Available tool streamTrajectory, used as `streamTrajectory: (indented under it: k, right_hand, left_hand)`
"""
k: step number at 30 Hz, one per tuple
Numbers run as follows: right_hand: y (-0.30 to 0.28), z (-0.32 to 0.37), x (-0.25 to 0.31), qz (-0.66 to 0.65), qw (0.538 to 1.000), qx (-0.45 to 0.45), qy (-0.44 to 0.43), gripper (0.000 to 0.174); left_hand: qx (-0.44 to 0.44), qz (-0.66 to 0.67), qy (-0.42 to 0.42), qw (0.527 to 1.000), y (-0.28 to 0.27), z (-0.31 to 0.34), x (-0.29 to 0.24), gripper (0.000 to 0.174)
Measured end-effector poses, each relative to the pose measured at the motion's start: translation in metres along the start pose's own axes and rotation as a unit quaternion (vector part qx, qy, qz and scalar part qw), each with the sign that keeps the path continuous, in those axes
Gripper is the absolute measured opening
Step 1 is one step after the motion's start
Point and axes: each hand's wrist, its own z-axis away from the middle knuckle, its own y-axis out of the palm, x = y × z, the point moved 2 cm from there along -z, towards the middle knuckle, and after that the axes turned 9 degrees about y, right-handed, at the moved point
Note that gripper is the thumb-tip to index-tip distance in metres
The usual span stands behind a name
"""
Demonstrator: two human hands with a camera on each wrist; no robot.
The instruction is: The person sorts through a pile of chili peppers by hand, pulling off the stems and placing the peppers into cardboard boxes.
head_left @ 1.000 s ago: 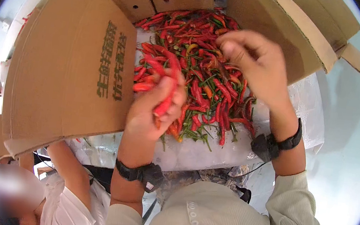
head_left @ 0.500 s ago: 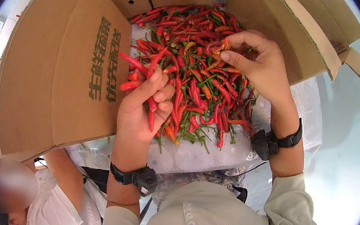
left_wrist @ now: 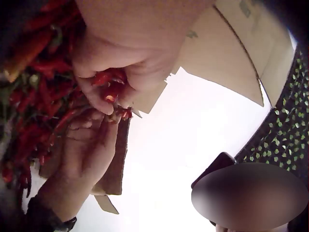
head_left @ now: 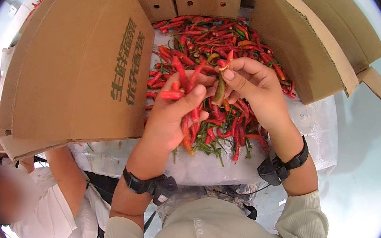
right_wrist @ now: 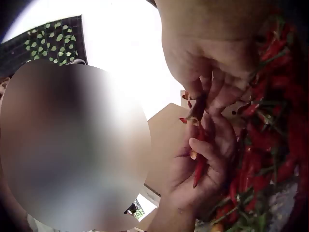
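Head view: the left hand (head_left: 171, 116) is curled around a bunch of red chilies (head_left: 183, 82), thumb clamped over them. It sits above the chili pile (head_left: 209, 45), which lies on a clear plastic liner (head_left: 204, 163) in the open cardboard box (head_left: 78, 67). The right hand (head_left: 251, 91) pinches 1 dull, greenish chili (head_left: 220, 91) between thumb and fingertips. Half a second ago the 2 hands were apart, with the right one picking at the far side of the pile. Now it has come across and its fingertips meet the left's, so the pick looks done and the odd-coloured pepper is out of the heap, up against the held bunch. A second person in a white shirt (head_left: 55, 216) stands at the lower left.

Left wrist view: the left hand is closed on red chilies (left_wrist: 108, 82), and the right hand's fingers touch them from below, with the pile a dark blur on the left.

Right wrist view: the right thumb and fingers squeeze the single chili, which hangs straight down onto the left palm. The left fingers wrap 1 long red pepper (right_wrist: 200, 164) there.
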Motion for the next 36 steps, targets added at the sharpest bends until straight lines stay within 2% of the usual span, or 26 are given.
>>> streamTrajectory:
  k: [3,7,10,13,17,19,20,21,23,26,29,30,33,36]
  right_hand:
    - [0.001,-0.001,-0.002,0.008,0.999,-0.02,-0.024,0.025]
    - [-0.006,-0.003,0.001,0.024,0.997,-0.068,-0.038,0.024]
    - [0.0,-0.002,-0.001,0.036,0.993,-0.095,-0.064,0.021]
    - [-0.012,-0.006,-0.005,0.185,0.956,-0.198,-0.116,0.017]
    - [-0.016,-0.006,0.0,0.168,0.964,-0.145,-0.146,0.014]
    - [-0.001,-0.004,0.0,0.171,0.966,-0.09,-0.173,0.014]
    - [0.007,0.002,0.003,0.217,0.959,-0.073,-0.166,0.013]
    - [0.014,0.003,0.003,0.265,0.935,-0.028,-0.233,0.012]
    - [0.021,0.004,0.003,0.305,0.924,0.023,-0.228,0.013]
    - [0.008,0.005,0.011,0.348,0.916,0.028,-0.198,0.016]
    - [0.006,0.006,0.007,0.465,0.843,0.046,-0.266,0.019]
    - [0.009,0.005,0.001,0.51,0.822,0.066,-0.245,0.018]
    - [0.011,0.003,0.002,0.486,0.838,0.03,-0.246,0.018]
    - [0.002,-0.004,-0.002,0.29,0.93,-0.089,-0.209,0.015]
  left_hand:
    - [0.007,-0.013,0.029,0.999,-0.006,-0.004,0.006,0.027]
    - [-0.069,0.023,0.024,0.997,-0.008,-0.004,0.0,0.026]
    - [-0.068,0.051,0.029,0.996,-0.009,-0.006,0.002,0.021]
    - [-0.074,0.1,0.023,0.992,-0.016,-0.008,0.0,0.019]
    - [-0.031,0.153,0.037,0.987,-0.023,-0.008,-0.005,0.019]
    - [-0.028,0.105,0.042,0.993,-0.015,-0.006,-0.002,0.021]
    - [-0.032,0.075,0.036,0.996,-0.009,-0.004,-0.002,0.022]
    - [-0.034,0.043,0.03,0.998,-0.004,-0.003,-0.002,0.023]
    - [-0.006,0.011,0.032,0.999,-0.002,-0.001,0.0,0.022]
    - [0.014,0.06,0.061,0.996,-0.02,-0.007,0.001,0.016]
    - [-0.033,0.089,0.048,0.994,-0.019,-0.009,-0.007,0.013]
    - [-0.089,0.061,0.022,0.994,-0.013,-0.007,-0.011,0.015]
    - [-0.091,0.075,0.039,0.992,-0.014,-0.006,-0.01,0.017]
    - [-0.072,0.1,0.063,0.99,-0.025,-0.01,-0.009,0.02]
